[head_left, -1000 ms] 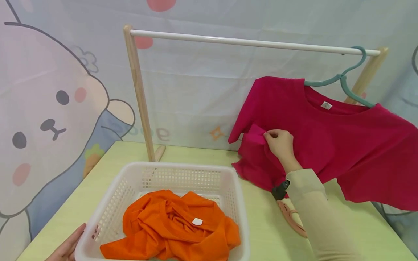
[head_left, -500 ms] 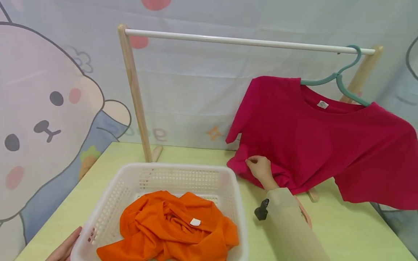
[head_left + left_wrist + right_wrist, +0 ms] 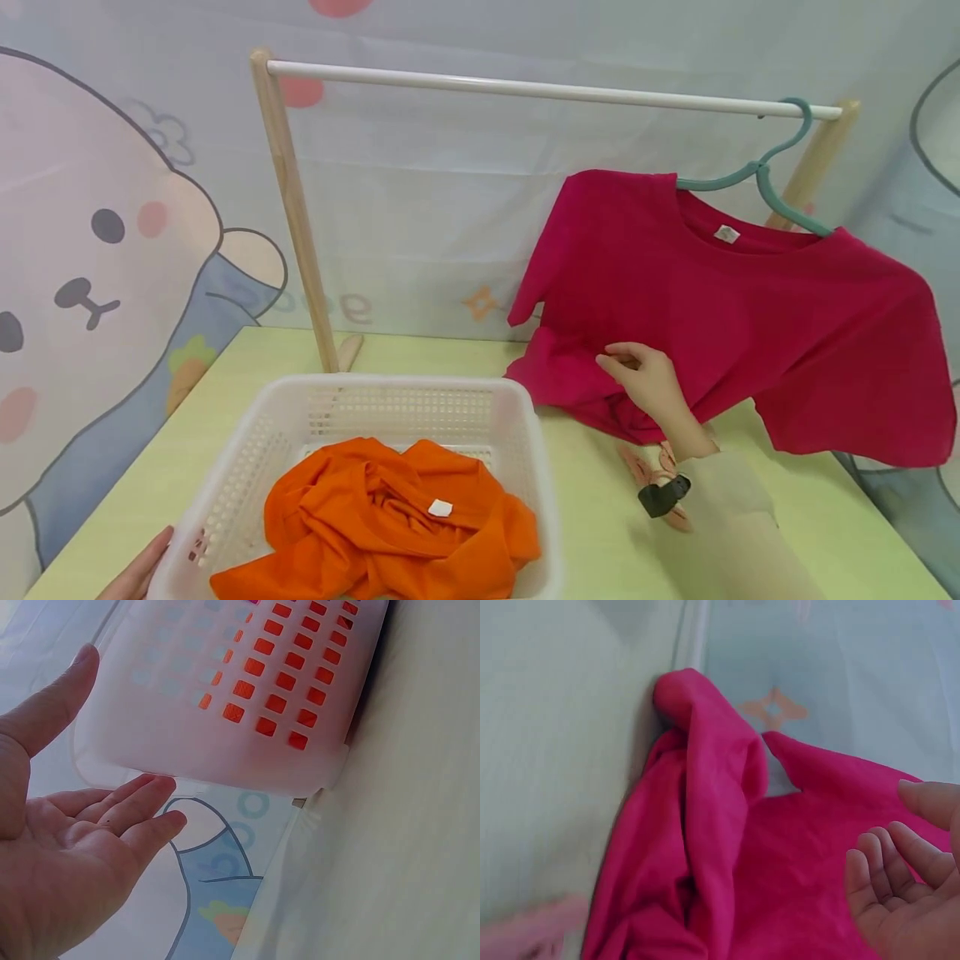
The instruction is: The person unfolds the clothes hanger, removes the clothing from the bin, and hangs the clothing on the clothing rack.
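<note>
A magenta T-shirt (image 3: 720,308) hangs on a teal hanger (image 3: 783,208), with its lower left part bunched on the table. My right hand (image 3: 648,383) is in front of the shirt with loosely bent fingers and nothing in them; the right wrist view shows a gap between thumb and fingertips (image 3: 855,862). At the left side of the white basket (image 3: 225,467), my left hand (image 3: 138,567) has its fingers extended by the wall, palm toward it in the left wrist view. Inside the basket lies a crumpled orange shirt (image 3: 397,517) with a white label.
A clothes rack has a white rail (image 3: 525,87) and wooden posts, with the hanger hooked near its right end. Under my right wrist lies a pinkish object (image 3: 648,462), partly hidden. The pale yellow table (image 3: 585,508) meets a printed cloth backdrop (image 3: 420,250).
My right hand first pinched the shirt's hem and lowered it toward the table; now it has let go and moved right. The left hand stays by the basket; the view has shifted slightly.
</note>
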A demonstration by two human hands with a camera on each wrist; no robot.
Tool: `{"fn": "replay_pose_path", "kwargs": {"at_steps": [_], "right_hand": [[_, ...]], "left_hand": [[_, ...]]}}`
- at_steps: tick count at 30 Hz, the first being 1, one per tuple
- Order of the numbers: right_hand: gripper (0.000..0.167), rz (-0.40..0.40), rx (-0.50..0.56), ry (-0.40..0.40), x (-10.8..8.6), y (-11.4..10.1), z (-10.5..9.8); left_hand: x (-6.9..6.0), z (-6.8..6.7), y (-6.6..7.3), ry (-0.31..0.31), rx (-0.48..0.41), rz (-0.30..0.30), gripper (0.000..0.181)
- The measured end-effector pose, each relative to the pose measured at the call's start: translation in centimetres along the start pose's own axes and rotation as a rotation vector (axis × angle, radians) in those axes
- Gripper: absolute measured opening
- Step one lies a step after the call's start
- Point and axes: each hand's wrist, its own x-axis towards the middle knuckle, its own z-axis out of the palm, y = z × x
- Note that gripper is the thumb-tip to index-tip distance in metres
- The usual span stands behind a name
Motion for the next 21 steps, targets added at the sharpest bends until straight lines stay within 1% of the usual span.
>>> {"fn": "replay_pose_path", "kwargs": {"at_steps": [2,3,5,7,9,11,12,14,17,18,19,21], "right_hand": [[0.043,-0.008,-0.029,-0.006,-1.2,0.1,-1.2],[0.044,-0.009,-0.045,-0.006,-1.9,0.2,-1.8],[0.044,-0.006,-0.074,-0.005,-3.2,0.6,-2.9],[0.042,-0.003,-0.09,-0.003,-4.5,1.3,-3.8],[0.041,0.005,-0.105,-0.007,-5.6,2.1,-4.5],[0.041,0.016,-0.127,-0.02,-6.6,3.0,-4.9],[0.041,0.024,-0.144,-0.03,-7.1,3.4,-5.1],[0.042,0.037,-0.172,-0.051,-8.1,4.2,-5.3],[0.04,0.046,-0.219,-0.083,-9.2,5.2,-5.3],[0.04,0.054,-0.223,-0.093,-9.5,5.5,-5.3],[0.039,0.058,-0.223,-0.101,-9.8,5.8,-5.3],[0.038,0.079,-0.231,-0.12,-10.2,6.1,-5.1]], "left_hand": [[0.0,-0.2,0.1,-0.013,-0.027,-0.016,0.065],[0.1,-0.4,0.1,-0.044,-0.042,-0.011,0.065],[0.2,-0.5,0.1,-0.066,-0.063,-0.01,0.064],[0.3,-0.5,0.0,-0.083,-0.071,0.007,0.064],[0.3,-0.3,-0.1,-0.11,-0.104,0.02,0.064],[0.3,-0.1,-0.2,-0.094,-0.111,0.022,0.064],[0.2,0.1,-0.2,-0.072,-0.104,0.024,0.063],[0.1,0.3,-0.2,-0.028,-0.054,0.03,0.064],[-0.4,0.5,-0.1,0.052,0.015,0.012,0.067],[-0.5,0.5,-0.2,0.059,0.033,0.018,0.067],[-0.4,0.5,-0.2,0.052,0.041,0.022,0.068],[-0.4,0.7,-0.2,0.055,0.031,0.019,0.068]]}}
